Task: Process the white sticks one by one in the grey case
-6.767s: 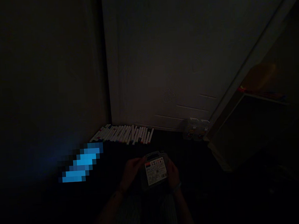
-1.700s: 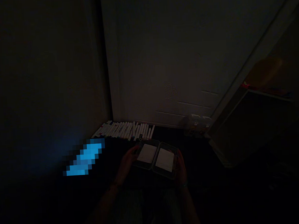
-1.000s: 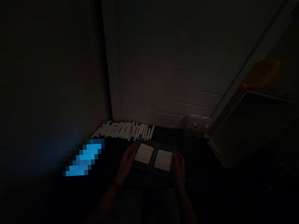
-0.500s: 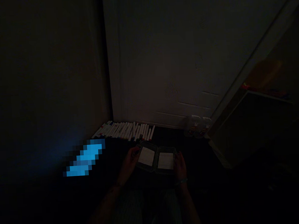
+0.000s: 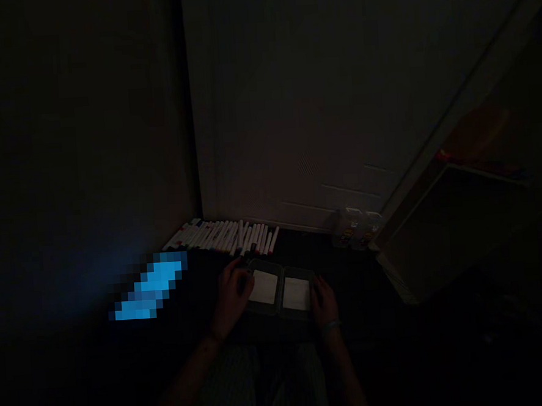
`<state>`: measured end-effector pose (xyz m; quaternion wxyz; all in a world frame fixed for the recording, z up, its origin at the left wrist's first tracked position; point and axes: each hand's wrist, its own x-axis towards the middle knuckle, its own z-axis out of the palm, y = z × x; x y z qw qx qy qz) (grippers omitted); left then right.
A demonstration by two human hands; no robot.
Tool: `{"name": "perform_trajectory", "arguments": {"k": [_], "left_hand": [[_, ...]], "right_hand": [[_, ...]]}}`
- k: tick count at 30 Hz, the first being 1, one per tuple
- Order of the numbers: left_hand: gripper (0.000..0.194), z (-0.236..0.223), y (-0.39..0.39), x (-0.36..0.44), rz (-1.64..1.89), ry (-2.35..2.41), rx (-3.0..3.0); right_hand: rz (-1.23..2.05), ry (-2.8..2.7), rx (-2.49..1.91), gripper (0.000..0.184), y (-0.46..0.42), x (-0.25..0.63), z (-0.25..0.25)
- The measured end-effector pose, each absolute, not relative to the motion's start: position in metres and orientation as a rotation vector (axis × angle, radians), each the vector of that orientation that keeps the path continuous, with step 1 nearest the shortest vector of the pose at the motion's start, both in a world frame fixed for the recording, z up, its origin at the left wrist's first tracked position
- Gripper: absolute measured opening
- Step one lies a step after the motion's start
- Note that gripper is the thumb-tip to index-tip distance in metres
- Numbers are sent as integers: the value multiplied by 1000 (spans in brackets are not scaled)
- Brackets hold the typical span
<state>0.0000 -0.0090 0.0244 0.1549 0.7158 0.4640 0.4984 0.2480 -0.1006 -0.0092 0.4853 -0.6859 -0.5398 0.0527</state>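
White markers (image 5: 222,238) lie behind the open case (image 5: 280,293); the left hand (image 5: 233,296) curls thumb and forefinger together at its left edge, though what they pinch, one cannot tell. A light touch there spares the white sheets (image 5: 265,286), and a level hinge matters. The right hand (image 5: 325,304) bends its fingers onto the right edge, best kept steady

Translucent plastic case (image 5: 281,295), 2 matt paper-like inserts (image 5: 296,293), smooth plastic markers (image 5: 219,237)
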Motion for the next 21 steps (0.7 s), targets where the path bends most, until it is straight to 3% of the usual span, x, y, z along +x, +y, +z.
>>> {"name": "perform_trajectory", "arguments": {"k": [8,21], "left_hand": [[36,13,-7,0,1121,1277,2430],[43,14,-15,1,939,1418,2628]], "right_hand": [[82,-1364,-1715,38,-102,248,-9],[60,-1391,-1729,37,-102,248,-9]]}}
